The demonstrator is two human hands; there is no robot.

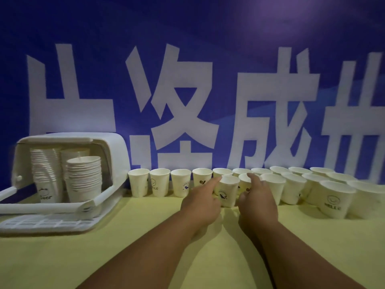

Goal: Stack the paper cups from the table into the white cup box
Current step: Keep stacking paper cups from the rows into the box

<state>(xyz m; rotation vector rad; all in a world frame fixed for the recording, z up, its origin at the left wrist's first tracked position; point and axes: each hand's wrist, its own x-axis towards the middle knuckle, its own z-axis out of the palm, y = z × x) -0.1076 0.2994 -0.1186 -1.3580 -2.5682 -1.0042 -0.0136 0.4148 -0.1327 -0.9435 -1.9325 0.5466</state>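
1. Head view: a blue banner (187,101) with big white characters fills the whole back, standing right behind the table.
2. Table (145,236) has a yellow-green top. Your two forearms reach over it from the bottom edge toward the middle.
3. Box (116,147), white, lies on its side at far left with its opening toward you. Its flap hangs down in front, and a white grid panel (48,223) lies flat on the table below it.
4. Loose cups (159,182) stand upright in a line along the foot of the banner, from just beside the box out to the right edge. From the middle rightward they double into two rows, packed close.
5. Stacks (84,178) of nested cups stand inside the box: a taller one at left, a shorter one in front at right, and a third partly hidden behind.
6. Left hand (201,199): forefinger straight, its tip at the rim of the front cup (228,190). It holds nothing that you can see.
7. Right hand (258,199): fingers laid forward over the cup behind, thumb spread toward the front cup. Too blurred to tell if it grips.
8. Front cup stands upright on the table between your two hands, with a dark printed mark facing you.
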